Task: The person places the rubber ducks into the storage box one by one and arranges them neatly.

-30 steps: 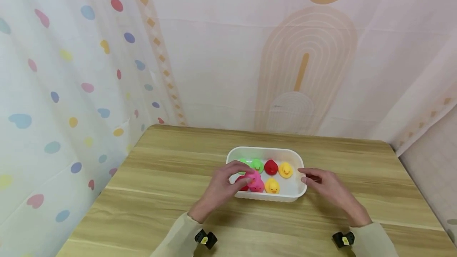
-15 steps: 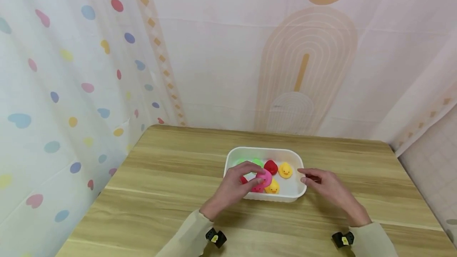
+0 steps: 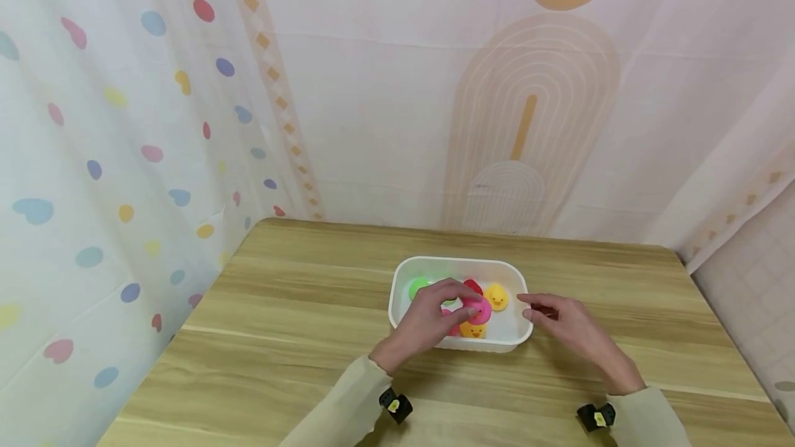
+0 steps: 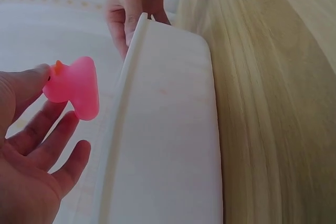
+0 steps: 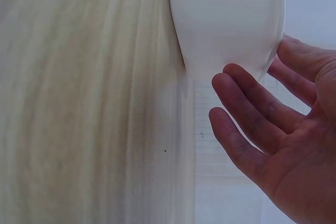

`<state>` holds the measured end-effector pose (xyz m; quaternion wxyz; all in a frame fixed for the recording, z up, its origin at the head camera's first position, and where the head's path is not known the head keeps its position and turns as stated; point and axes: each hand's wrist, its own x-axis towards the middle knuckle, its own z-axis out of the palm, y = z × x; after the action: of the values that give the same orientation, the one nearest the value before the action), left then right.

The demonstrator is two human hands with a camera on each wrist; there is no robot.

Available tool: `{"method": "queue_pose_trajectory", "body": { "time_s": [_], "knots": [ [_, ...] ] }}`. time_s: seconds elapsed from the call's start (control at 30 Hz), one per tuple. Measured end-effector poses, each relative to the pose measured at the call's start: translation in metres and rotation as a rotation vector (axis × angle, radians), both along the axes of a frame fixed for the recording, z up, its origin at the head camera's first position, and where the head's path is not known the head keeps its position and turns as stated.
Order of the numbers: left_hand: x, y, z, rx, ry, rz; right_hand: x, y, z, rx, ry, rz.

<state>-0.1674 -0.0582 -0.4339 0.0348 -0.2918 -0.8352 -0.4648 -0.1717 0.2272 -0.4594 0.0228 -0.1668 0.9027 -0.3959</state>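
My left hand (image 3: 428, 319) pinches a pink rubber duck (image 3: 479, 311) between thumb and fingers, above the white plastic bin (image 3: 400, 274). In the left wrist view the pink duck (image 4: 79, 85) is tipped on its side, its orange beak by my thumb. Below it in the bin is a yellow duck (image 3: 474, 330), with another yellow duck (image 3: 497, 297) behind to the right. A red duck (image 3: 473, 285) and a green duck (image 3: 418, 287) lie along the back. My left hand partly covers other ducks. My right hand (image 3: 568, 326) touches the bin's right end, its fingers loose around the rim (image 5: 281, 24).
The bin stands on a wood-grain table (image 3: 298, 281), toward the middle. A patterned pale curtain (image 3: 373, 123) hangs behind the table and along its left side. Each wrist carries a small black camera, such as the left one (image 3: 395, 405).
My left hand has moved right across the bin with the pink duck, from its left side to over the front yellow duck. My right hand has stayed at the bin's right end.
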Motion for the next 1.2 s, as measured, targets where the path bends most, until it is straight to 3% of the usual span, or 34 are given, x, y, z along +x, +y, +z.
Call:
{"method": "queue_pose_trajectory", "body": {
  "time_s": [0.43, 0.7, 1.2],
  "knots": [
    [-0.009, 0.022, -0.004, -0.126, -0.008, -0.039, -0.001, 0.0, 0.0, 0.011, 0.001, 0.002],
    [-0.015, 0.035, -0.008, -0.144, -0.123, -0.039, 0.0, 0.002, -0.001, -0.002, -0.005, 0.009],
    [-0.025, 0.053, -0.011, -0.273, -0.201, -0.071, 0.002, 0.004, 0.0, -0.023, 0.005, 0.019]
  ]
}}
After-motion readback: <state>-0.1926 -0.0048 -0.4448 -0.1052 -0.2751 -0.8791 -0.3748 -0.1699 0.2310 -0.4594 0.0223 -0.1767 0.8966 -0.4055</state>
